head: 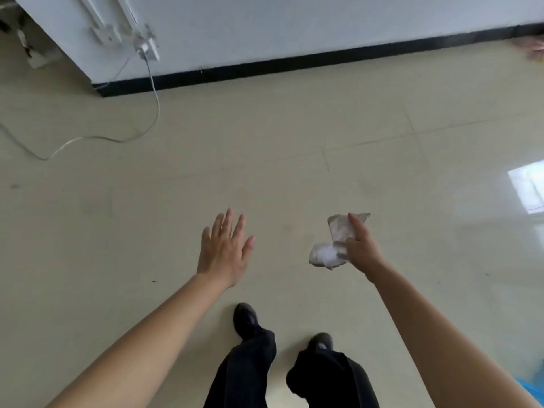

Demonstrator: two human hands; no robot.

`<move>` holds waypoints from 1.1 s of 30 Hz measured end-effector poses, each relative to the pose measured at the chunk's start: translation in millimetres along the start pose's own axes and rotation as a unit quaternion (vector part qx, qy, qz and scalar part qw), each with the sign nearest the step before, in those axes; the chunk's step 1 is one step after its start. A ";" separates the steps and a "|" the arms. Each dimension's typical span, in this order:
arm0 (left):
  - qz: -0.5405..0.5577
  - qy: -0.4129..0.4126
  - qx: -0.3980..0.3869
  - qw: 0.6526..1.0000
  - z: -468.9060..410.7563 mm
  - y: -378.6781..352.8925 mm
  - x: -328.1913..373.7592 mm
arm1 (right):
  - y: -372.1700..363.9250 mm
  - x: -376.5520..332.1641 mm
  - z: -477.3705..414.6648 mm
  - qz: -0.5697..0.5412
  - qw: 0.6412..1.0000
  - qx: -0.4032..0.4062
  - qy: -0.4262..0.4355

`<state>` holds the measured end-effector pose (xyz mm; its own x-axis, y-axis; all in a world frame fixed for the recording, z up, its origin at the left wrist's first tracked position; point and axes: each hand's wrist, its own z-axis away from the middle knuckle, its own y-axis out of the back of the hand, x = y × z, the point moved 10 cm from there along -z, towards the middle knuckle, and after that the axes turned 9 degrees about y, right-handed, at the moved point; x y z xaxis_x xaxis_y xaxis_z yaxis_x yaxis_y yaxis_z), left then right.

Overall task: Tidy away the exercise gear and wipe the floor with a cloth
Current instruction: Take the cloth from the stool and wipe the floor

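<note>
Right hand [360, 248] grips a crumpled white cloth [332, 245] above the glossy beige tiled floor [265, 160]; left hand [225, 250] is spread flat, holding nothing. No exercise gear visible, so tidying is likely done. Wiping not yet begun.

One wide-angle view, worn on the head, looked forward and steeply down at the floor [294, 172]. The left hand [225, 254] and right hand [360, 248] sat near, mid-frame; the wall [323, 30] lay beyond them.
</note>
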<state>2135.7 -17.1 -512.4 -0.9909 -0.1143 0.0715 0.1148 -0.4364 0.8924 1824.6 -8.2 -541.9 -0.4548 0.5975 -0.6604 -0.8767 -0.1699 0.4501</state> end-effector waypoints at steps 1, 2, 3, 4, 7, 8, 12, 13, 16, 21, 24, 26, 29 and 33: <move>-0.003 0.013 -0.007 1.000 -17.1 -26.8 -6.2 | -18.8 12.5 -25.4 0.005 1.000 -0.011 -0.005; -0.006 0.026 -0.018 0.999 -33.8 -56.1 -11.9 | -39.5 25.1 -51.5 0.015 1.000 -0.024 -0.008; -0.011 0.038 -0.033 0.999 -49.5 -88.2 -17.1 | -62.7 39.6 -78.5 0.022 0.999 -0.039 -0.013; -0.014 0.050 -0.051 0.997 -63.9 -121.8 -22.6 | -88.5 55.9 -105.2 0.029 0.998 -0.054 -0.020; -0.038 0.078 -0.080 0.993 -105.4 -225.2 -40.4 | -174.6 97.4 -182.5 0.042 0.994 -0.095 -0.013; -0.043 0.087 -0.085 0.992 -118.5 -257.7 -46.1 | -204.7 109.4 -205.3 0.047 0.992 -0.113 -0.003; -0.037 0.132 -0.115 0.984 -165.6 -377.2 -69.0 | -308.7 154.5 -270.0 0.035 0.983 -0.179 0.026; -0.032 0.144 -0.115 0.982 -176.3 -402.0 -75.4 | -328.0 164.7 -280.3 0.012 0.982 -0.187 0.031; -0.024 0.187 -0.106 0.976 -207.9 -467.5 -97.6 | -369.4 206.3 -306.4 -0.093 0.976 -0.198 0.018; -0.003 0.244 -0.069 0.967 -257.3 -547.9 -133.8 | -379.0 306.3 -377.2 0.047 0.992 -0.117 0.023; -0.005 0.237 -0.037 0.971 -289.0 -582.4 -149.2 | -381.8 348.9 -407.6 0.249 0.966 -0.056 0.044; 0.002 0.234 -0.009 0.972 -308.0 -599.0 -159.8 | -400.6 346.5 -416.3 0.313 0.939 -0.035 0.139; 0.003 0.223 0.054 0.973 -323.9 -613.8 -166.9 | -457.4 344.6 -403.8 0.368 0.888 -0.074 0.266; 0.028 0.228 0.150 0.962 -322.8 -622.8 -176.1 | -514.2 354.0 -388.7 0.462 0.812 -0.090 0.345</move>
<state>2261.5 -13.3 -1224.6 -0.8416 -0.5397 -0.0192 0.0731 -0.1489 0.9861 2053.5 -13.9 -1240.8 -0.8563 -0.4220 -0.2979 -0.0907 -0.4450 0.8909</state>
